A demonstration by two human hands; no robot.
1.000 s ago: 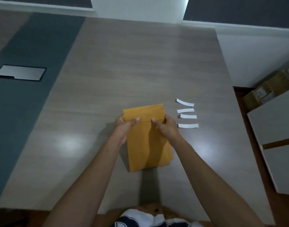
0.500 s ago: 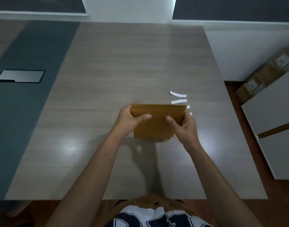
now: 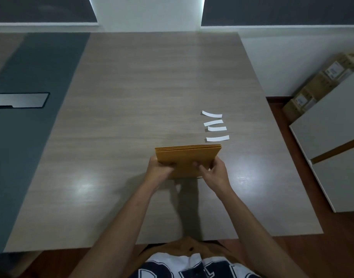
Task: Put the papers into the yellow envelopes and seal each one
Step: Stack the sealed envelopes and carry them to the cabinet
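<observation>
Yellow-brown kraft paper is what we have in hand: a small stack of envelopes (image 3: 189, 157), several layered top edges showing, held upright on its lower edge over the table (image 3: 152, 87) near us. Our left hand (image 3: 159, 170) grips the stack at its lower left, the fingers curled round the near face and left edge. Our right hand (image 3: 215, 172) clasps the lower right corner, thumb across the front and fingers wrapped behind.

Just beyond the stack, slightly to the right, four white strips (image 3: 215, 126) lie in a loose column on the wood. They look like peeled seal liners, so we judge that most sealing is probably done, though we cannot tell whether any envelope is unfinished.

We expect the stack to be light and fairly stiff as a bundle, yet each envelope is thin and would bend or crease if pinched hard at a corner. The smooth paper faces can slide over one another, so the bundle may fan out if the hold slackens. Holding both side edges low down, with thumbs on the front face, seems the safest grasp for squaring it against the table. The strips are flimsy, curled and easily blown aside.
</observation>
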